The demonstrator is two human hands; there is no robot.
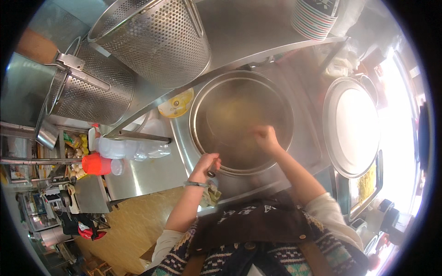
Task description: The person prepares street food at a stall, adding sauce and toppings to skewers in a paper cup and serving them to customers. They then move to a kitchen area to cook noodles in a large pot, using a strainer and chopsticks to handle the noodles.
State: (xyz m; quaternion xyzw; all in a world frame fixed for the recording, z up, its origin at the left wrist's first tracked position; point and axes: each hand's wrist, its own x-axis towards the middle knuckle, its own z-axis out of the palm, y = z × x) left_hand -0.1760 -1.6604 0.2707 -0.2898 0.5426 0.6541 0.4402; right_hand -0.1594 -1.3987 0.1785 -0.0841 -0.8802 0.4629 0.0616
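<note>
Before me sits a large round steel pot [194, 138] with steam rising from it. Yellowish contents [238, 110] show blurred at its middle, and a faint round outline surrounds them. My left hand [206, 165] is at the pot's near left rim, closed around a handle [211, 171] with a dark end. The steam hides where that handle leads. Over the right half of the pot, my right hand [266, 138] hovers with its fingers curled. Steam blurs the fingertips, so I cannot tell whether they hold anything. A crumpled cloth [212, 196] shows beside my left wrist.
Perforated steel strainer baskets [155, 45] stand on a raised steel shelf [238, 38], with stacked paper bowls [314, 20] at its right. A round white-topped container [359, 127] and a steel tray [366, 186] are at right. Plastic containers [131, 148] and a red cup [96, 164] lie left.
</note>
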